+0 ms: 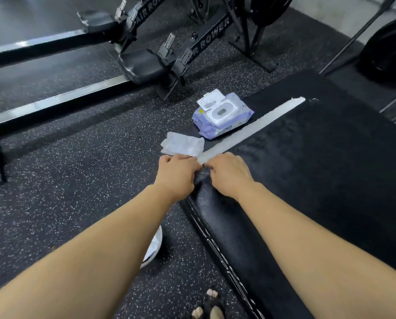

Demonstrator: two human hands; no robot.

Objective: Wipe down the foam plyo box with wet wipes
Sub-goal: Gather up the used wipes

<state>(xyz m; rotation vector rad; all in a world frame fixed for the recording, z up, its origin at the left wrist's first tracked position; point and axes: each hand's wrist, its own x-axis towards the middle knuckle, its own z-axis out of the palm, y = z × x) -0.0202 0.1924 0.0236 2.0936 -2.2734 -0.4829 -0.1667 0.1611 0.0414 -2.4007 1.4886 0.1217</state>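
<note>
The black foam plyo box (319, 162) fills the right half of the view, with a white strip (257, 127) running diagonally across its top. A purple wet wipes pack (222, 116) lies on the box's far left part with its lid flipped open. A loose white wipe (183, 145) lies just in front of the pack. My left hand (176, 174) and my right hand (230, 174) sit side by side at the near end of the strip. Both have their fingers curled down, pinching the black cover flap (202, 178) between them. The fingertips are hidden.
Two black air rowers (146, 63) with long rails stretch across the speckled rubber floor (77, 180) at the back left. A barbell and a weight plate (386, 49) stand at the top right. A white shoe (154, 247) shows under my left forearm.
</note>
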